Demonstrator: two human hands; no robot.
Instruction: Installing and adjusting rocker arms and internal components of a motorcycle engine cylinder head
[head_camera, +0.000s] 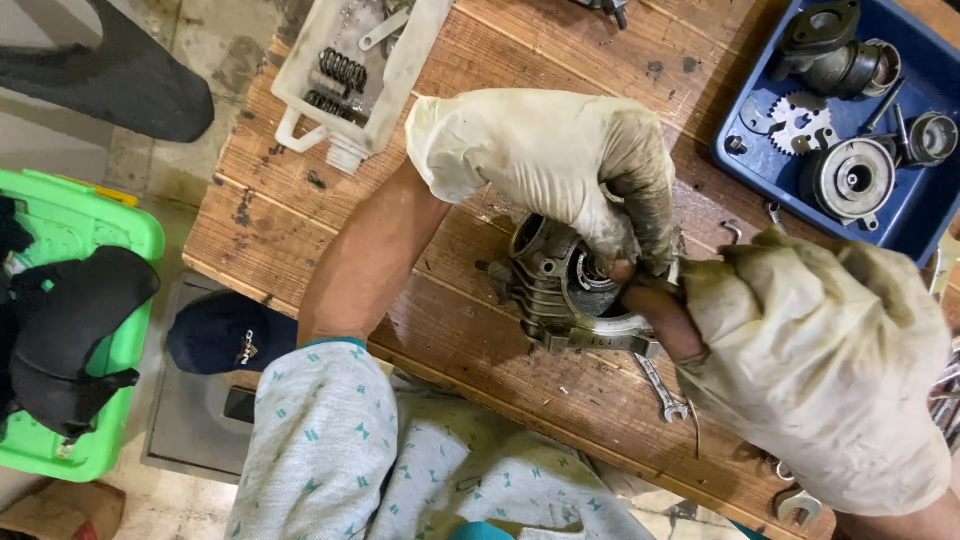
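Cylinder (560, 285) — a finned grey engine part — lies on its side near the middle of the table (300, 215), with both gloved hands on it. Left hand (560, 165) comes over the top, its grimy fingers (645, 215) curled down and closed on the upper rim of the bore. Right hand (820, 370) meets it from the side; one bare fingertip (655, 310), poking through a torn glove, presses at the mouth of the bore, the rest of that hand loosely curled. Whether it pinches some small part there I cannot tell.

To my eye the work is at the bore opening, and it would go best with the left hand pinning the cylinder firmly against the wood so it cannot roll, while the right works with light, square pressure rather than force.

Just beneath lies a spanner (662, 390), with another (797, 505) at the table's near edge. A blue tray (745, 160) of gears and housings sits at the far right, a white tub (400, 85) with springs at the far left. On the floor are a green crate (110, 225) and a dark cap (225, 335).
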